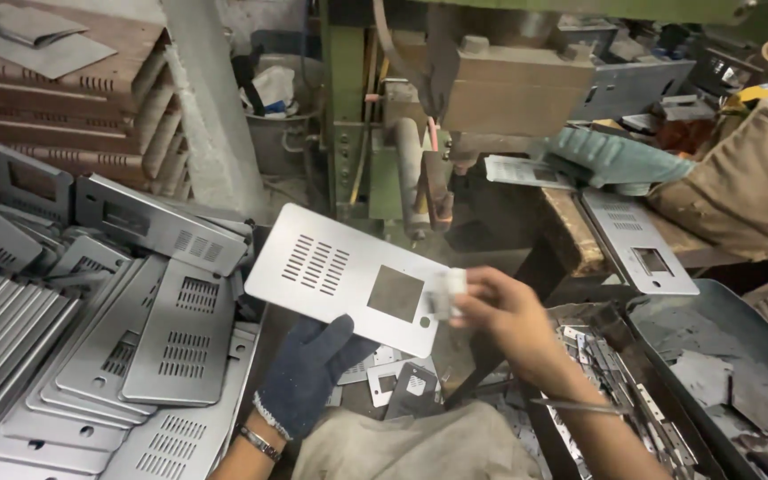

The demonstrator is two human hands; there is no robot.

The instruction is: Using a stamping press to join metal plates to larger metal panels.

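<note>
The left hand (pixel 306 373), in a dark blue knit glove, grips the lower edge of a flat grey metal plate (pixel 346 276), fingers closed up under the sheet and the thumb pressed on its face, so the plate is held tilted out in front of the person. The plate carries a block of slots up and to the left of that grip, and a square cut-out with a small round hole just to the right of it. The bare right hand (pixel 501 311) meets the plate's right end, its fingertips pinched together on a small pale metal piece (pixel 449 292) that lies against the plate's edge beside the square cut-out. Left of the gloved grip, and lower, lies a fanned stack of slotted plates (pixel 166 342) of the same kind. Right of the bare hand, past the wrist, a dark tray (pixel 668 331) holds small metal brackets (pixel 611 369). Beyond the held plate, above both grips, stands a green machine frame (pixel 346 98), and another plate (pixel 637 240) rests on the bench to its right.
</note>
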